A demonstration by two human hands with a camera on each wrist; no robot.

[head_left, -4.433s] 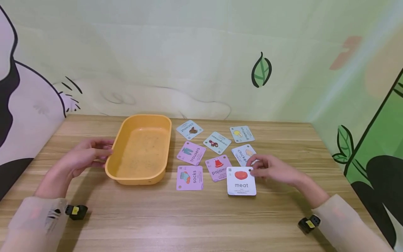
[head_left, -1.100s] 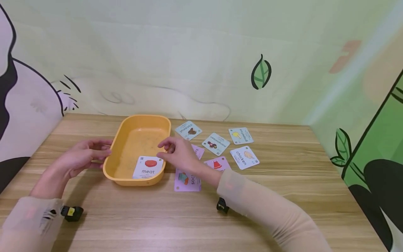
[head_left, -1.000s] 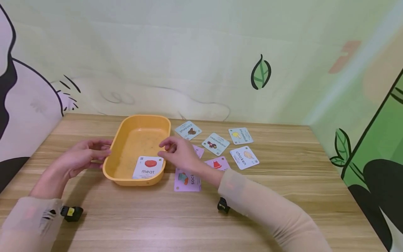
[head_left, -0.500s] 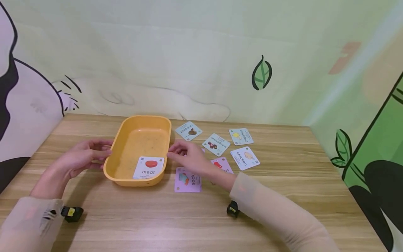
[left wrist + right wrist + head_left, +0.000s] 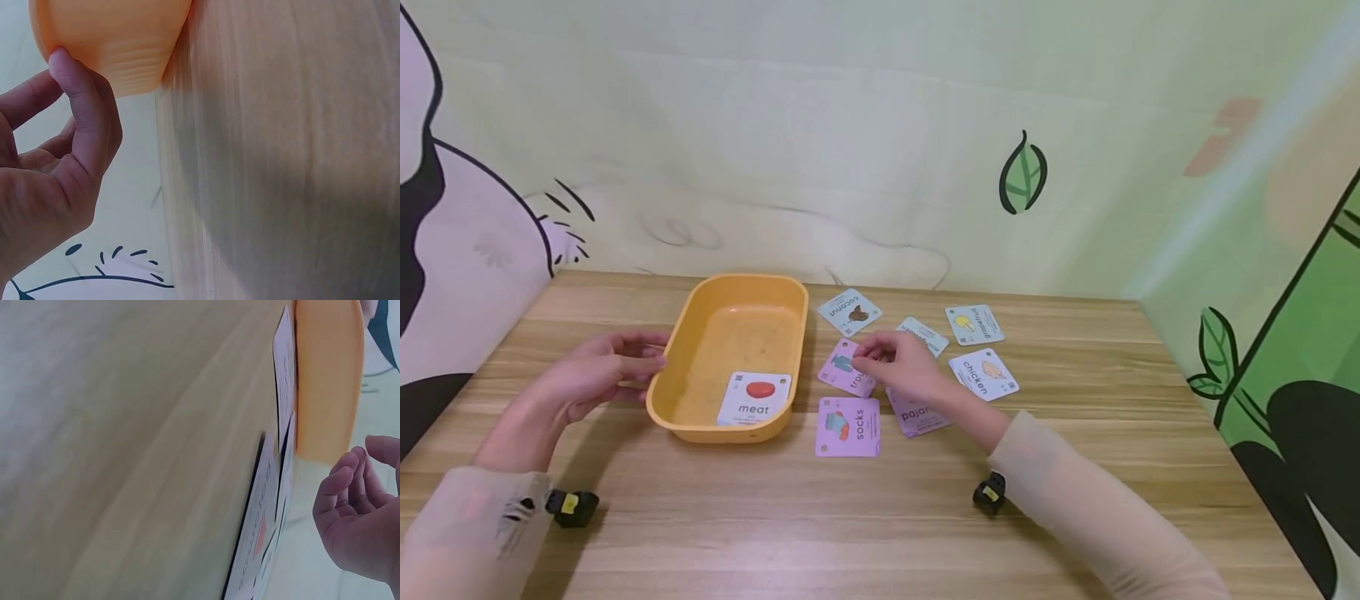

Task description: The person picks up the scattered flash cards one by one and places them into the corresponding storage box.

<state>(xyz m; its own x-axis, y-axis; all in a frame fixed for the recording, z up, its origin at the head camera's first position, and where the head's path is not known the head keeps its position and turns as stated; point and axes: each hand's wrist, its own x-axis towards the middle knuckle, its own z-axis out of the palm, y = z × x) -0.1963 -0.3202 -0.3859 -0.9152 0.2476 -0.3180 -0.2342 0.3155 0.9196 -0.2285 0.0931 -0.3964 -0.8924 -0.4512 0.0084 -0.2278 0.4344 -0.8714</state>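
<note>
My left hand (image 5: 598,375) stays at the left side of a yellow plastic tray (image 5: 737,346), fingertips against its rim; the left wrist view shows fingers of the left hand (image 5: 78,137) at the tray's outer wall (image 5: 128,47). A white "meat" picture card (image 5: 754,400) lies in the tray's near right corner. My right hand (image 5: 906,364), fingers loosely curled and holding nothing, hovers over the cards. It overlaps the purple "trousers" card (image 5: 837,367), the purple "pajamas" card (image 5: 917,418) and the blue "mangosteen" card (image 5: 931,340). A purple "socks" card (image 5: 847,427) lies nearer.
The "coconut" card (image 5: 850,312) lies right of the tray's far end, with "grapefruit" (image 5: 974,324) and "chicken" (image 5: 983,374) cards farther right. A printed cloth wall (image 5: 880,167) rises behind the wooden table (image 5: 775,517).
The "meat" card went from the table's right side into the tray, and my right hand let it go. Since then that hand has drawn back rightward over the cards. My left hand stayed put.
</note>
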